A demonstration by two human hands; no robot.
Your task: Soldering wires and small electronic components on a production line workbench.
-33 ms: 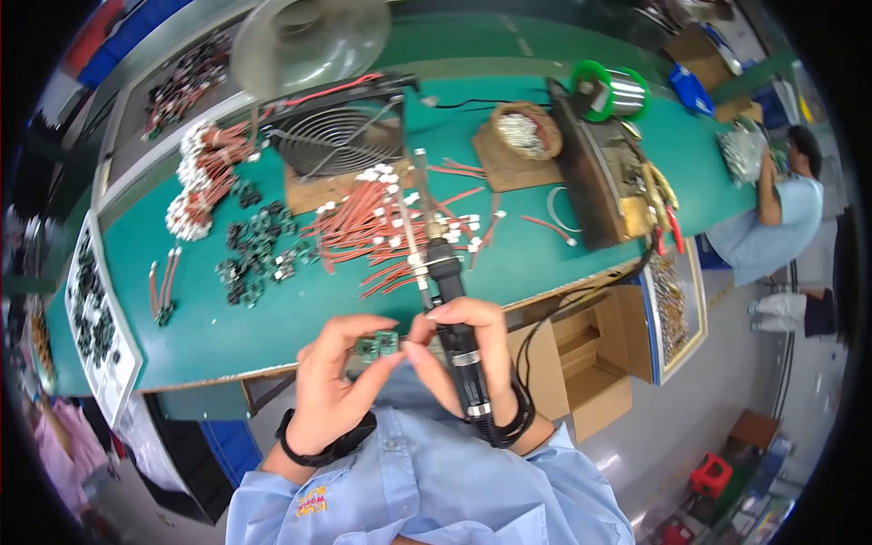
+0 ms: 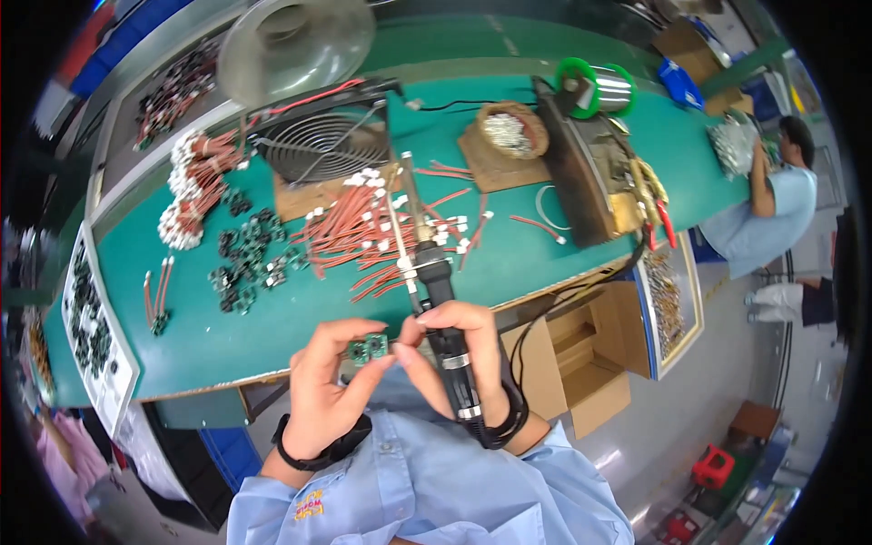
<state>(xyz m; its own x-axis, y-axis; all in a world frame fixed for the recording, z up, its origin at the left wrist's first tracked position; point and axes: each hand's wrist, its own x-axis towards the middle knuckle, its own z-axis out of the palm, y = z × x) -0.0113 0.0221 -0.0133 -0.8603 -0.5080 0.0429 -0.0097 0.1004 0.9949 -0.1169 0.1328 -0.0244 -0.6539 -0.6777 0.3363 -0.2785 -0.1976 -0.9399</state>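
Pinched in the fingertips of my left hand are small green circuit boards, held over the bench's near edge. Around the black handle of a soldering iron the fingers of my right hand are wrapped, its metal tip pointing away over the bench. A thin pale rod runs alongside the iron. My right fingertips come very near the boards; whether they touch, I cannot tell. Beyond the iron lies a pile of red wire leads with white connectors. More small dark-green boards are heaped left of it.
A black fan stands behind the leads. On the right are a round container, a dark metal box, a green solder spool and red-handled pliers. Below sits an open carton. A co-worker is at far right.
The bench and its contents sit slightly further left in the view. My hands keep their grips on the boards and the iron, with only a slight shift.
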